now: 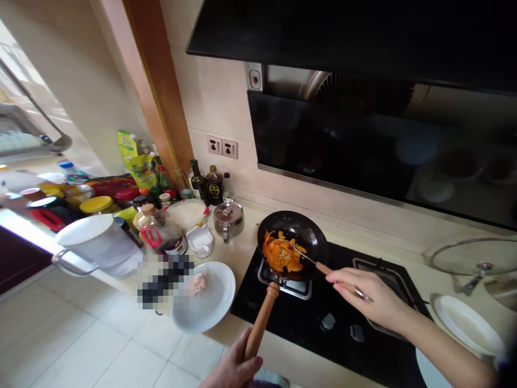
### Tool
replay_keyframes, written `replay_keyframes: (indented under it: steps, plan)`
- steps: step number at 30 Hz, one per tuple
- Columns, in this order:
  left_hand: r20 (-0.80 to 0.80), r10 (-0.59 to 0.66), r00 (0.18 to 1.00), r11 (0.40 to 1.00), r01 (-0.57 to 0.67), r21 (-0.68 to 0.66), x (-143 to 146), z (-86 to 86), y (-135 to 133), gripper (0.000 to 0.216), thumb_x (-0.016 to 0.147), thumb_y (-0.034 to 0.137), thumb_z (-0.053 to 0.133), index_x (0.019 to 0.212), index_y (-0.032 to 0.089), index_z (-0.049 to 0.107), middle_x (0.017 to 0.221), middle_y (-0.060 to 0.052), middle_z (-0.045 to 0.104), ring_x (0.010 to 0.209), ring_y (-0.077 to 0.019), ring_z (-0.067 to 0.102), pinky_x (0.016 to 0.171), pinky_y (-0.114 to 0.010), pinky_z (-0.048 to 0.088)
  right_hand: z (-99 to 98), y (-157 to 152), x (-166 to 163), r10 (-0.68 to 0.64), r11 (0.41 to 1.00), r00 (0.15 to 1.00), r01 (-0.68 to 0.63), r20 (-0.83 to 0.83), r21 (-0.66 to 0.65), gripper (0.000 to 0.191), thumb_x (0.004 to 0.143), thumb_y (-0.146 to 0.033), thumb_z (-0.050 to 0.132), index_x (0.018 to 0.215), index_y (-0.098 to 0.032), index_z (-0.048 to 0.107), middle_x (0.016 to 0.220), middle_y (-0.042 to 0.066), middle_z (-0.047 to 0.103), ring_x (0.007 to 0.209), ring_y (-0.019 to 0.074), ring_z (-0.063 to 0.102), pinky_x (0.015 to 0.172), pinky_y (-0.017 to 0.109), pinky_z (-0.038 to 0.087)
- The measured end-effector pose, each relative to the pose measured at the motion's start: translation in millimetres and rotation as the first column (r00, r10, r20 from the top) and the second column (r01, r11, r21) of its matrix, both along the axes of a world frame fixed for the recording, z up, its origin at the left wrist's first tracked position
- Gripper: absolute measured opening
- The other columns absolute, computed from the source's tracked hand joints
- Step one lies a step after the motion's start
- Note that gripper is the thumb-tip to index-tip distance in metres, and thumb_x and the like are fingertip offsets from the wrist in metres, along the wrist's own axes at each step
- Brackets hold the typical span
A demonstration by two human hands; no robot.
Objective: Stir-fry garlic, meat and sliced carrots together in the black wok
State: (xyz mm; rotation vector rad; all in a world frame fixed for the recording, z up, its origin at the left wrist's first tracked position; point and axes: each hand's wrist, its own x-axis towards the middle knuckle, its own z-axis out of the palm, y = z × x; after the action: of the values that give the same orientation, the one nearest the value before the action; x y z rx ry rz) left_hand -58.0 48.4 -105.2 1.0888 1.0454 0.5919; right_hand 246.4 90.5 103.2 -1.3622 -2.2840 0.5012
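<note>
A black wok (310, 231) sits tilted over the left burner of the hob, with orange slices that look like carrot (278, 257) and small pale bits inside. My left hand (234, 364) is wrapped round the wok's wooden handle at the bottom of the view. My right hand (367, 291) grips a spatula (309, 258) by its wooden handle. The spatula's metal end reaches into the orange slices, which partly hide it. Left of the hob, a white plate (221, 304) carries a small heap of pale pink pieces, perhaps meat (199, 283).
Sauce bottles (214, 186), a glass pot (228, 220), a white container (200, 241) and a large pot (95, 242) crowd the left counter. A range hood (343, 37) overhangs the hob. To the right are a glass lid (472, 258) and an oval dish (464, 323). One patch is pixelated.
</note>
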Motion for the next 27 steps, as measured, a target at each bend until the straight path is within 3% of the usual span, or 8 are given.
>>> replay_keyframes:
  steps: [6, 10, 13, 15, 18, 22, 25, 27]
  plan:
    - [0.065, 0.028, 0.998, 1.000, -0.028, 0.003, -2, -5.8, 0, 0.053, 0.069, 0.034, 0.067, 0.116, 0.021, 0.048, 0.073, 0.004, 0.054, 0.055, -0.0089, 0.046, 0.048, -0.021, 0.035, 40.1, -41, -19, 0.105, 0.993, 0.973, -0.112, 0.205, 0.026, 0.024, 0.090, -0.028, 0.046, 0.100, -0.025, 0.067, 0.079, 0.004, 0.067, 0.062, 0.0121, 0.061, 0.059, 0.021, 0.046]
    - [0.058, -0.023, 0.998, 0.999, 0.025, -0.023, -2, -7.0, 0, 0.053, 0.069, 0.035, 0.068, 0.116, 0.020, 0.046, 0.063, 0.007, 0.051, 0.049, -0.0069, 0.042, 0.042, -0.019, 0.031, 27.3, -26, -37, 0.104, 0.994, 0.959, -0.108, 0.262, 0.004, 0.024, 0.090, -0.027, 0.044, 0.093, -0.024, 0.068, 0.075, 0.002, 0.067, 0.059, 0.0117, 0.059, 0.058, 0.022, 0.044]
    - [0.047, -0.010, 0.999, 0.999, 0.012, -0.043, -1, -7.0, -1, 0.055, 0.072, 0.036, 0.064, 0.120, 0.021, 0.041, 0.057, 0.010, 0.046, 0.043, -0.0058, 0.039, 0.038, -0.017, 0.028, 15.9, 3, -34, -0.048, 0.998, 0.970, 0.038, 0.239, 0.045, 0.024, 0.089, -0.030, 0.045, 0.094, -0.026, 0.068, 0.087, 0.002, 0.070, 0.069, 0.0143, 0.063, 0.063, 0.024, 0.046]
    - [0.025, -0.002, 1.000, 0.999, 0.003, -0.047, -1, -6.8, -2, 0.055, 0.073, 0.035, 0.063, 0.120, 0.020, 0.039, 0.055, 0.011, 0.044, 0.041, -0.0053, 0.038, 0.037, -0.017, 0.027, 17.6, 21, -18, -0.196, 0.981, 0.965, 0.191, 0.172, 0.046, 0.024, 0.087, -0.035, 0.047, 0.096, -0.027, 0.067, 0.091, 0.001, 0.071, 0.072, 0.0157, 0.065, 0.065, 0.025, 0.049]
    - [-0.018, -0.005, 1.000, 1.000, 0.004, -0.024, 0, -6.0, -2, 0.048, 0.073, 0.032, 0.061, 0.114, 0.019, 0.041, 0.056, 0.011, 0.043, 0.040, -0.0048, 0.038, 0.036, -0.016, 0.028, 27.6, 40, 12, -0.404, 0.914, 0.913, 0.405, 0.051, -0.003, 0.027, 0.083, -0.043, 0.051, 0.095, -0.025, 0.067, 0.077, 0.001, 0.071, 0.063, 0.0159, 0.067, 0.058, 0.024, 0.050]
    - [-0.014, -0.023, 1.000, 1.000, 0.022, -0.012, 3, -4.7, -2, 0.042, 0.075, 0.031, 0.056, 0.112, 0.019, 0.042, 0.050, 0.012, 0.040, 0.035, -0.0048, 0.034, 0.033, -0.017, 0.025, 13.6, 64, 30, -0.652, 0.757, 0.720, 0.638, -0.240, -0.144, 0.030, 0.077, -0.044, 0.058, 0.091, -0.018, 0.065, 0.055, 0.002, 0.064, 0.044, 0.0158, 0.063, 0.041, 0.022, 0.047]
    - [0.033, -0.023, 0.999, 1.000, 0.023, -0.015, 3, -5.6, 0, 0.051, 0.073, 0.032, 0.059, 0.117, 0.018, 0.039, 0.050, 0.012, 0.039, 0.036, -0.0052, 0.034, 0.034, -0.017, 0.024, -18.4, 78, 19, -0.701, 0.697, 0.535, 0.656, -0.471, -0.291, 0.034, 0.076, -0.044, 0.057, 0.094, -0.015, 0.061, 0.051, 0.002, 0.062, 0.042, 0.0162, 0.062, 0.039, 0.023, 0.048]
    - [0.052, -0.037, 0.998, 0.999, 0.039, -0.032, 2, -7.1, 2, 0.057, 0.070, 0.036, 0.064, 0.118, 0.018, 0.039, 0.052, 0.012, 0.040, 0.038, -0.0054, 0.035, 0.036, -0.018, 0.025, -32.5, 78, 11, -0.657, 0.745, 0.555, 0.584, -0.510, -0.323, 0.038, 0.076, -0.046, 0.056, 0.097, -0.015, 0.060, 0.056, 0.003, 0.065, 0.048, 0.0171, 0.064, 0.044, 0.025, 0.052]
